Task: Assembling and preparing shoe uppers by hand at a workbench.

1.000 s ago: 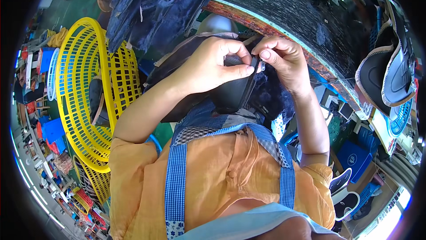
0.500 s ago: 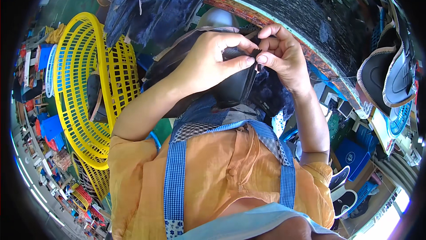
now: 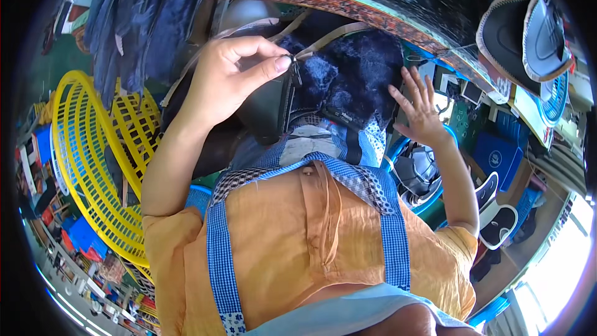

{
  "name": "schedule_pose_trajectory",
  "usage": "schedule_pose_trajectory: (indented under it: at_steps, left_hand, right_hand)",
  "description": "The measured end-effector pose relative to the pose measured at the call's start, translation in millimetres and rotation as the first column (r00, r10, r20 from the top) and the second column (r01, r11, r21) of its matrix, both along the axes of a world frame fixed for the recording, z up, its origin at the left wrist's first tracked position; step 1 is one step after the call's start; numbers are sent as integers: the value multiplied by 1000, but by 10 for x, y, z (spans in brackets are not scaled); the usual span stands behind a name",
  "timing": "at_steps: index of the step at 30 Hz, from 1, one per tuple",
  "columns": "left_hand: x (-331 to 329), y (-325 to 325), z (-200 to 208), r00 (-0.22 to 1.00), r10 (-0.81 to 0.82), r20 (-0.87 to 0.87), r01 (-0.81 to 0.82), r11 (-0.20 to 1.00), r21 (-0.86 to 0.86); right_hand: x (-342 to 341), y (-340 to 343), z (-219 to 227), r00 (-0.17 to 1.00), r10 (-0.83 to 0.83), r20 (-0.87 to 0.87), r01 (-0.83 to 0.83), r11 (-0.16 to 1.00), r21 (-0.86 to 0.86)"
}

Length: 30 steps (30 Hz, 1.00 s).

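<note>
My left hand (image 3: 233, 78) pinches, between thumb and forefinger, the top end of a black zipper (image 3: 287, 103). That zipper runs along a black leather boot upper (image 3: 264, 109) lying over my lap. Beside the zipper spreads a dark blue fur lining (image 3: 364, 65), and a small zipper pull hangs just below my fingertips. Off to the right, my right hand (image 3: 420, 106) is open with fingers spread, holding nothing, near the edge of the fur. A blue checked apron (image 3: 314, 143) lies under the work.
A dark workbench with a worn reddish edge (image 3: 348, 8) crosses ahead. Dark blue fur pieces (image 3: 143, 25) hang over it at left. Yellow plastic baskets (image 3: 78, 168) stand left. Grey boot pieces (image 3: 513, 37) sit at the right, above a blue-rimmed basket (image 3: 443, 196) and blue box (image 3: 495, 157).
My right hand has let go of the zipper and moved right and down, fingers spreading. My left hand keeps its pinch on the zipper end. The whole view has shifted.
</note>
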State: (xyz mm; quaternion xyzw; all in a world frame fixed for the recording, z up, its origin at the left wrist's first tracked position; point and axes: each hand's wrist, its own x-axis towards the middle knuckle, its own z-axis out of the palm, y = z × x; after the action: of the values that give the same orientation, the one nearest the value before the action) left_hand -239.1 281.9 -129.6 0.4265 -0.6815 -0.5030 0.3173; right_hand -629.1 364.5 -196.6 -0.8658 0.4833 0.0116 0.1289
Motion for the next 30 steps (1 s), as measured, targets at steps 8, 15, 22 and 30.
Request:
schedule_pose_trajectory:
  at_steps: [8, 15, 22, 30]
  left_hand:
    - [-255, -41, 246, 959, -265, -100, 262, 964, -48]
    - [-351, 37, 603, 956, -272, 113, 286, 948, -137]
    - [-179, 131, 298, 973, -216, -85, 215, 976, -19]
    - [-204, 142, 287, 974, -151, -168, 185, 959, 212]
  right_hand:
    - [576, -635, 831, 802, 120, 585, -12, 983, -186]
    - [1388, -1352, 1593, 692, 369, 621, -304, 928, -213]
    - [1606, -1432, 1447, 571, 754, 324, -386, 595, -705]
    - [1720, -1356, 1656, 664, 728, 170, -548, 629, -552]
